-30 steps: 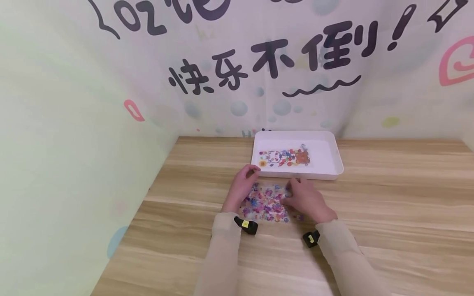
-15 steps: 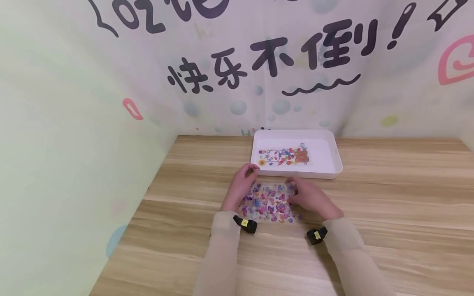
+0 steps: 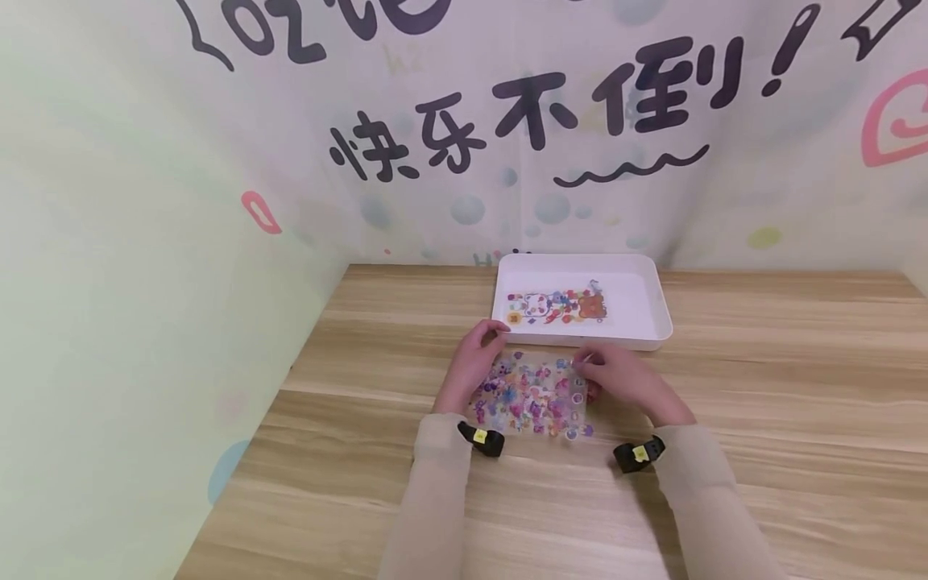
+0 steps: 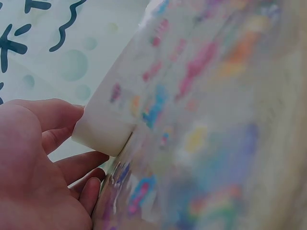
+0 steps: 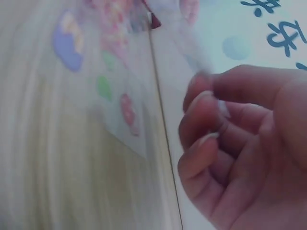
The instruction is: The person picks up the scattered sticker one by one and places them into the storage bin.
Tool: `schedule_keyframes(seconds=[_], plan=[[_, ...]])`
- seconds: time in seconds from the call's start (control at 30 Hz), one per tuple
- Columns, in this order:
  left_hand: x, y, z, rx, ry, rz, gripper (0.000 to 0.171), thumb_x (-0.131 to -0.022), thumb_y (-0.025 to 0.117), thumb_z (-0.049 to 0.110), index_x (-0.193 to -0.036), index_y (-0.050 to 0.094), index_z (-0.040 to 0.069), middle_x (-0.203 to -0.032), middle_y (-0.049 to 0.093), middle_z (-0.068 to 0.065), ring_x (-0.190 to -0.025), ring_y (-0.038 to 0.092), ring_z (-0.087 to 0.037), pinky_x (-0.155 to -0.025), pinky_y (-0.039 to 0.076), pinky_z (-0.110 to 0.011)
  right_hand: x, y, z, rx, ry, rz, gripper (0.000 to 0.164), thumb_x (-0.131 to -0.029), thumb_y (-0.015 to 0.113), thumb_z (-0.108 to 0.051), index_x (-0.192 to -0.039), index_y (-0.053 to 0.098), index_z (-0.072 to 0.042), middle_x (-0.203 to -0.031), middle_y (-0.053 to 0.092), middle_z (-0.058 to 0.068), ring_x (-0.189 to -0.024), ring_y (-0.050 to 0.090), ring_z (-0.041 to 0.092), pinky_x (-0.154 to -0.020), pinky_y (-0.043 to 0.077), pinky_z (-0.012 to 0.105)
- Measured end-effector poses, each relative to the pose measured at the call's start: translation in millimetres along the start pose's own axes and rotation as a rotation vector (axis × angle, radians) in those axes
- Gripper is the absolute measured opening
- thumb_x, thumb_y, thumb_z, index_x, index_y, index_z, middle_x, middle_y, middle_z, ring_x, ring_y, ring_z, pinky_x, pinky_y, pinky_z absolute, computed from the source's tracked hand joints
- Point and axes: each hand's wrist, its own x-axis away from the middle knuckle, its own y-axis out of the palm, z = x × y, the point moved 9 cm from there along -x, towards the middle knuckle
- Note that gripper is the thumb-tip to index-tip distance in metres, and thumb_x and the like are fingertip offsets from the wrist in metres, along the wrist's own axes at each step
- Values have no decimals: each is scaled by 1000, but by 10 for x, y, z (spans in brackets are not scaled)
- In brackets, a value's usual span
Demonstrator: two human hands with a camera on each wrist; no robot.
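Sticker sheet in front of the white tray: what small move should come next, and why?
I'd probably raise the right hand slightly, lifting the sticker sheet by its far right corner. That hand seems to pinch it there, and most of the sheet appears spread over the table just in front of the tray, whose near left corner the left hand holds.
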Motion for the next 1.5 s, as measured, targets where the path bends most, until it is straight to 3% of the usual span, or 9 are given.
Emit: schedule_keyframes(seconds=[0.43,0.67,0.83,1.03,1.3,1.5], plan=[[-4,3,-3,-4,-1,1,16,-89,52,34,-102,57,25,-122,51,8,-118,41,-14,-97,32,-38,67,-307,71,-265,10,91,29,-91,51,-26,-105,60,-2,-72,53,10,-59,47,16,-53,44,28],[-1,2,-4,-20,-4,3,16,-88,52,35,-102,57,27,-124,50,8,-120,40,-14,-99,30,-39,108,-411,108,-411,26,136,37,-92,49,-29,-110,56,3,-74,54,5,-62,48,13,-55,44,27],[0,-1,-2,-8,-6,3,16,-89,52,34,-102,57,26,-123,50,8,-119,41,-15,-98,30,-39,125,-491,150,-521,49,211,41,-90,50,-35,-112,55,-1,-77,53,4,-65,49,18,-57,45,27],[6,1,-12,-21,-16,1,19,-88,52,36,-104,57,26,-122,51,9,-117,42,-13,-97,32,-37,157,-566,189,-579,71,299,37,-92,49,-32,-114,53,-3,-82,55,5,-70,50,18,-62,47,28],[8,-7,-17,-20,-22,7,16,-88,52,37,-101,57,30,-125,49,10,-121,38,-13,-100,29,-38,158,-602,181,-630,34,334,32,-93,48,-25,-114,49,-1,-83,56,7,-68,53,14,-59,48,24],[12,-1,-28,-8,-39,5,12,-88,52,37,-99,56,33,-124,49,11,-122,37,-14,-100,27,-41,140,-610,209,-605,78,401,34,-91,50,-28,-115,47,-3,-87,59,7,-73,55,16,-62,48,23]])
